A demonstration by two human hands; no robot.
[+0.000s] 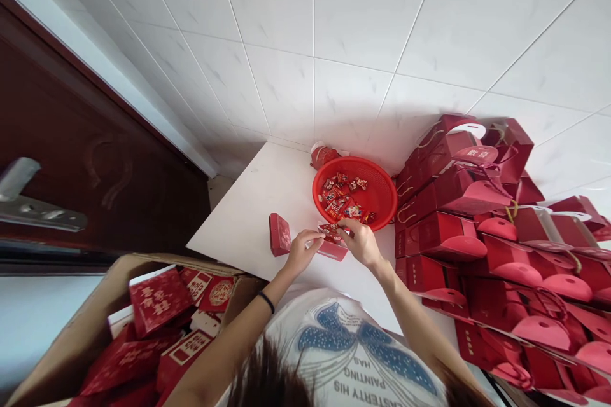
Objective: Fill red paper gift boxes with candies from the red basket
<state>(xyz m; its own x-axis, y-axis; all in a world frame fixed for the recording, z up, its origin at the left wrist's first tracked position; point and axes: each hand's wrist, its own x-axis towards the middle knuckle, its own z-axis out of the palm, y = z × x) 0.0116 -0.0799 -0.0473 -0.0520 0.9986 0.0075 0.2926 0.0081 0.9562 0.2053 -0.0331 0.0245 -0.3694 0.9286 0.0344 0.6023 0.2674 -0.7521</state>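
Low over the white table, both my hands meet at a small red paper box (pixel 333 251) with its top open. My left hand (pixel 303 252) has its thumb and fingers pinched at the box's left rim. In my right hand (pixel 361 241), a small red wrapped sweet (pixel 331 229) is held above the opening. Just beyond them is a red plastic basket (pixel 384 186) with several wrapped sweets (pixel 338 197) inside. Another small red box (pixel 279 234) stands to the left of my left hand.
A cardboard carton (pixel 126 265) of red printed boxes (pixel 160 299) is at lower left. Many red gift boxes with cord handles (pixel 442 229) are stacked at right. Behind the basket, a red item (pixel 323 156) rests by the tiled wall (pixel 353 82). A dark door (pixel 109 140) is at left.
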